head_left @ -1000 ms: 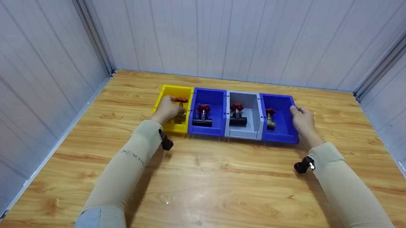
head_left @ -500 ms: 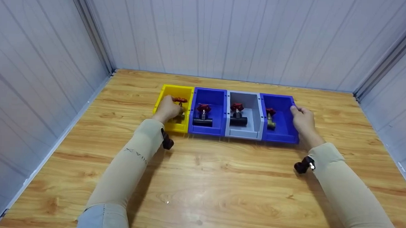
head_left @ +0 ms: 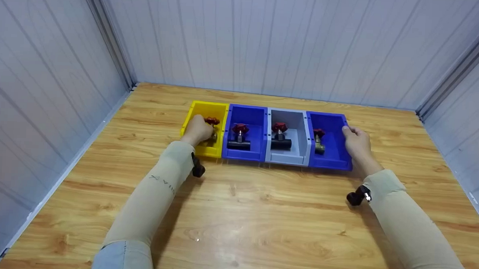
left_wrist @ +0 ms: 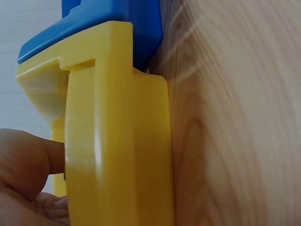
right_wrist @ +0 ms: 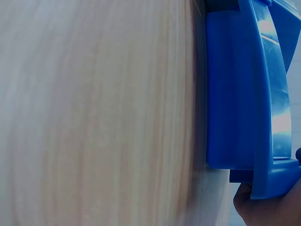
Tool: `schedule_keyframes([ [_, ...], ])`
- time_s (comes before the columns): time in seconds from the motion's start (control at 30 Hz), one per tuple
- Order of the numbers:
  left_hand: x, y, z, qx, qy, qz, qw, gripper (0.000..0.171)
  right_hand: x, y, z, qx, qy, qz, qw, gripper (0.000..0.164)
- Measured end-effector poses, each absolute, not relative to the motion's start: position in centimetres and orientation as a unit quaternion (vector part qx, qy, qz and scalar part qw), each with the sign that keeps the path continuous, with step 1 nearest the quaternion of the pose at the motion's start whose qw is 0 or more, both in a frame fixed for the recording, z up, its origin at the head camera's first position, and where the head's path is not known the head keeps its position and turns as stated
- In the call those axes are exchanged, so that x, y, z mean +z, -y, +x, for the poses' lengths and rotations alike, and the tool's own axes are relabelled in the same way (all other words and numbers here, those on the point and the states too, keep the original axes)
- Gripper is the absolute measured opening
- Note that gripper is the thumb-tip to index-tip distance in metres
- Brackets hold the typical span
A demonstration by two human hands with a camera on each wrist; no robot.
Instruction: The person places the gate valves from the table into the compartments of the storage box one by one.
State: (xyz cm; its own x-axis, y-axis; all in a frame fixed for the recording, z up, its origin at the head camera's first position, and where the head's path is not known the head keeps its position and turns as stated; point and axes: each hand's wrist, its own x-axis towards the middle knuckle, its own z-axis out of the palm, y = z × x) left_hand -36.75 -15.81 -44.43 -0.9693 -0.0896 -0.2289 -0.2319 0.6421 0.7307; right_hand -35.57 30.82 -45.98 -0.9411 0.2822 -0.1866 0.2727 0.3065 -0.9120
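Observation:
In the head view my left hand [head_left: 198, 129] reaches into the yellow bin [head_left: 208, 152] at the left end of a row. Its fingers grip a brass valve with a red handwheel [head_left: 212, 120], though the fingertips are mostly hidden. The left wrist view shows the thumb [left_wrist: 55, 157] passing behind the yellow front wall [left_wrist: 101, 132]. At the opposite end, my right hand [head_left: 357, 143] pinches the outer side wall of a blue bin [head_left: 336, 144], thumb at the rim. Inside that bin lies another brass valve [head_left: 319, 147] with a red handwheel.
Between the end bins stand a second blue bin [head_left: 244, 155] and a grey bin [head_left: 299, 147]. Each contains a black valve, one in the blue bin [head_left: 239, 144] and one in the grey bin [head_left: 281, 143]. The wooden tabletop [head_left: 260, 216] meets pale panel walls [head_left: 251, 42] behind and at both sides.
Within the yellow bin, my left hand has shifted very slightly, and the red handwheel sits a little lower and further left. My right hand and the row of bins stay in place.

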Motion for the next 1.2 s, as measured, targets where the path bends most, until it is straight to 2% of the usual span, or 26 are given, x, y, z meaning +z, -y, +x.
schedule_keyframes([
  [0.7,-44.4,15.5,-36.7,0.404,-0.905,-0.106,0.082,0.038,-45.9,-30.7,-35.7,0.568,0.803,-0.18,0.009,0.059],
  [0.93,-43.9,15.7,-36.3,0.428,-0.893,-0.105,0.089,0.057,-45.8,-30.5,-35.6,0.572,0.802,-0.173,0.015,0.059],
  [1.2,-43.4,15.8,-35.6,0.416,-0.9,-0.096,0.093,0.065,-45.9,-30.3,-35.6,0.558,0.81,-0.179,0.015,0.058],
])
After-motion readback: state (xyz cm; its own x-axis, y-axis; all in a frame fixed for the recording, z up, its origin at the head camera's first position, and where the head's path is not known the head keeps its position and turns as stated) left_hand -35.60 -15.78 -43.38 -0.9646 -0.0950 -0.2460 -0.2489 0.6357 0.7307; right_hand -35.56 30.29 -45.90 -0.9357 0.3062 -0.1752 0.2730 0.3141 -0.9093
